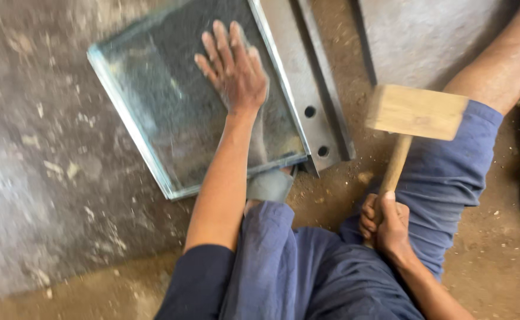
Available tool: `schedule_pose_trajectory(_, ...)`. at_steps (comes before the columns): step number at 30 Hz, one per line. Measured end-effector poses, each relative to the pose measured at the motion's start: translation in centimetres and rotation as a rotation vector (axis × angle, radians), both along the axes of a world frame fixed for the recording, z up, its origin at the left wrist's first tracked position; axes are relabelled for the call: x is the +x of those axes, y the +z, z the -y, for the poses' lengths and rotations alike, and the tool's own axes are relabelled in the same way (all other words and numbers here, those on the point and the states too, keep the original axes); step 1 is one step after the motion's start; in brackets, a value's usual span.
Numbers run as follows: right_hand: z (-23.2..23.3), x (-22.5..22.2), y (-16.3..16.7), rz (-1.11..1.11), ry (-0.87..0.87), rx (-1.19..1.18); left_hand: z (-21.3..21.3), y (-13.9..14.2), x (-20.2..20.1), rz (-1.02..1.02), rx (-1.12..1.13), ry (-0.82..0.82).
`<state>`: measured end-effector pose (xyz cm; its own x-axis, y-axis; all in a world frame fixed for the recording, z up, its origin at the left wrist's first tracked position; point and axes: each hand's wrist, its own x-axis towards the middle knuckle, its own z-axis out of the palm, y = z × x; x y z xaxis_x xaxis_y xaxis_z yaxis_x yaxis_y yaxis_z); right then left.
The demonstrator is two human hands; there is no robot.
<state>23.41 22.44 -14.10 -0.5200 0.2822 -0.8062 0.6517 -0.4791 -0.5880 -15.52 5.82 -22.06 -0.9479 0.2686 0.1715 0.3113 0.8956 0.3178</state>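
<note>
Dusty concrete floor: left hand flat, fingers spread, on metal tray; right hand clenched on wooden mallet, raised right of tray.

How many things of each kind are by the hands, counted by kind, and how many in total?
Metal tray, under the left hand: 1
Wooden mallet, held by the right hand: 1
Steel bar with two holes: 1
Total: 3
</note>
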Motion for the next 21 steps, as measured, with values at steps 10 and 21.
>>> schedule_pose_trajectory(10,-1.0,-0.7,-0.3,-0.092,0.062,0.027,0.0,0.8,0.3,-0.006,0.007,-0.008)
schedule_pose_trajectory(21,-1.2,-3.6,-2.0,-0.163,0.110,0.077,1.0,1.1,-0.2,-0.007,-0.039,-0.045)
